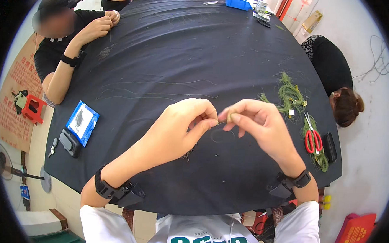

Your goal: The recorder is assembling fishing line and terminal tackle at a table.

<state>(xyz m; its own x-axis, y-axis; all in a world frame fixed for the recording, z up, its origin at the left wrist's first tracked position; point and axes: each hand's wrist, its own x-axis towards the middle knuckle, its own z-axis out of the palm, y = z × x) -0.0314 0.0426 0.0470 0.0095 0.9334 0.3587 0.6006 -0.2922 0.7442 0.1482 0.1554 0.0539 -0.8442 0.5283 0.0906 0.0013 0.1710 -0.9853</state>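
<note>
Fine thread pinched between both hands, table centre.
We find left hand (184, 126) and right hand (257, 121) clamped on the thread (222, 121); scissors (312, 138) at three o'clock. Advise steady tension, fingertips close.

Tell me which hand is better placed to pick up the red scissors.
Right. The red-handled scissors lie on the black table just beyond the right hand, beside the green thread bundle. The left hand would have to cross over.
</note>
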